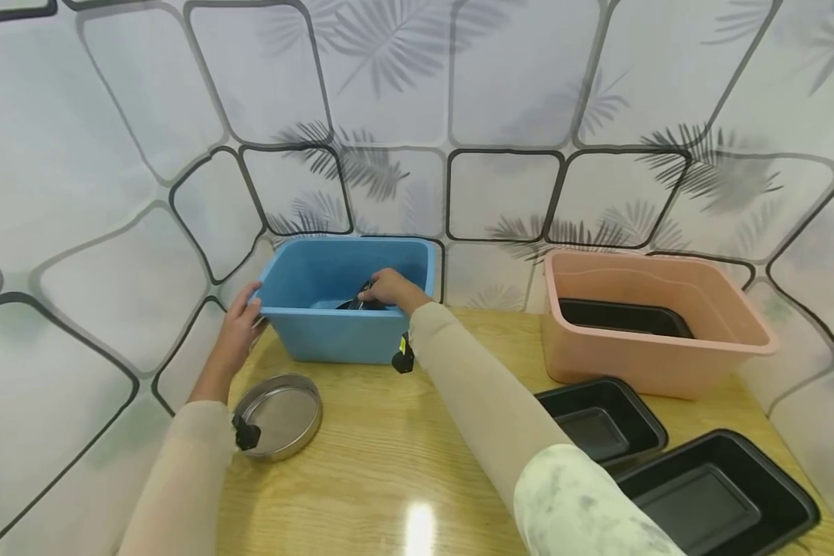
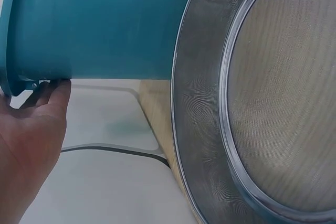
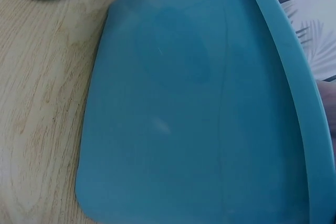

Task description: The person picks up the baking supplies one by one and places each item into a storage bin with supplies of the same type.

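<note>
A blue plastic bin (image 1: 340, 337) stands at the back left of the wooden table. My left hand (image 1: 239, 330) grips its left rim, and in the left wrist view its fingers (image 2: 59, 97) curl under the lip. Over the front wall reaches my right hand (image 1: 392, 287), pinching a dark, partly shiny object (image 1: 363, 303) inside the bin. The front wall hides the lower part of that object, so I cannot tell its kind. In the right wrist view the bin's outer wall (image 3: 194, 108) covers most of the right hand's work.
A round metal sieve (image 1: 285, 417) lies below my left forearm. At the right stands a peach bin (image 1: 639, 359) with a black pan (image 1: 622, 315) in it. Before it lie a smaller black loaf pan (image 1: 594, 432) and a larger one (image 1: 702, 510). Patterned curtain surrounds the table.
</note>
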### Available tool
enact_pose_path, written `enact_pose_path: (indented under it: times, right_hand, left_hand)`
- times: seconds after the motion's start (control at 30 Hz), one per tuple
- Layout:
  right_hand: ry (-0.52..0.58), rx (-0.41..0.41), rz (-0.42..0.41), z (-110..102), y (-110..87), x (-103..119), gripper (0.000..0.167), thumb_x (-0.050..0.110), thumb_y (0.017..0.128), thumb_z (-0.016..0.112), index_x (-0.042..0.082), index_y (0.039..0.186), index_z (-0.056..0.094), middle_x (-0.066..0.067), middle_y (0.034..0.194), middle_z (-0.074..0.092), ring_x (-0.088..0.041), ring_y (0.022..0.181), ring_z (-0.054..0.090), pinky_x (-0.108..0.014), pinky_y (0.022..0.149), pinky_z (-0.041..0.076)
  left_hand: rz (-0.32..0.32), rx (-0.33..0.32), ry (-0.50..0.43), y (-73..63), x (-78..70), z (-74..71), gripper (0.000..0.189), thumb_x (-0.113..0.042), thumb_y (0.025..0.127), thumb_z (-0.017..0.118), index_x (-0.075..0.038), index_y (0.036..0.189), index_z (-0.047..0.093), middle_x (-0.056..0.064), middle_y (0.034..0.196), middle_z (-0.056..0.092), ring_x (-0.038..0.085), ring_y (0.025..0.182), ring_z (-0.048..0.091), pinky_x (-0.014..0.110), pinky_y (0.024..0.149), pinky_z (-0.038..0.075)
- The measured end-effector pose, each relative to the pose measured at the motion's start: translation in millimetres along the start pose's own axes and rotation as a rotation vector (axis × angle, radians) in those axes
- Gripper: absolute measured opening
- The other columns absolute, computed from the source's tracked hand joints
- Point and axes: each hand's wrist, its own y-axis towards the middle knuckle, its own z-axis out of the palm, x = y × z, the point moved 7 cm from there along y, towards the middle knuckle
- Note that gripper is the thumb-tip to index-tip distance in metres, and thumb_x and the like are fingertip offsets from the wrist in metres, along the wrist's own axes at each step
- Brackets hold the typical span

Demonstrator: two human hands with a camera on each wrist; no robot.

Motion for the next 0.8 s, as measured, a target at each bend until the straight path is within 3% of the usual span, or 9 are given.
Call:
enact_pose_path:
  times: [0.13,0.27,0.53,0.8]
  right_hand:
    - [-0.050,0.012,0.013,-1.2,-1.4,-2.2,0.069,0.030,0.102,0.061,-0.001,0.156,0.031,-0.017,0.162,0.033,-0.032,0.148,0.034,-0.043,0.119,0.036]
    - [-0.040,-0.040,0.000,-5.0,-1.3,-4.0,0.067,0.027,0.103,0.060,-0.003,0.156,0.030,-0.018,0.161,0.034,-0.033,0.147,0.036,-0.044,0.118,0.037]
    - [0.038,-0.164,-0.068,-18.4,-8.8,-1.2,0.063,0.028,0.103,0.061,0.002,0.155,0.037,-0.015,0.160,0.039,-0.031,0.146,0.038,-0.045,0.116,0.039]
    - [0.178,-0.146,-0.135,-31.4,-20.3,1.7,0.066,0.033,0.102,0.062,0.008,0.157,0.035,-0.014,0.158,0.042,-0.030,0.143,0.043,-0.047,0.115,0.040]
  left_hand:
    - [0.002,0.001,-0.007,2.0,0.8,3.6,0.059,-0.031,0.111,0.033,-0.011,0.162,0.012,0.025,0.167,-0.004,0.044,0.153,0.006,0.058,0.122,0.013]
    - [0.005,-0.003,-0.023,2.1,-0.8,6.5,0.059,-0.031,0.111,0.033,-0.010,0.162,0.012,0.024,0.167,-0.004,0.042,0.153,0.006,0.057,0.123,0.013]
    - [0.007,-0.004,-0.030,1.0,0.0,7.5,0.059,-0.030,0.111,0.033,-0.010,0.162,0.012,0.023,0.167,-0.004,0.042,0.153,0.006,0.056,0.123,0.013]
    - [0.001,-0.007,-0.036,-0.6,-0.9,2.3,0.059,-0.028,0.111,0.032,-0.010,0.162,0.010,0.023,0.167,-0.005,0.041,0.154,0.005,0.056,0.123,0.012]
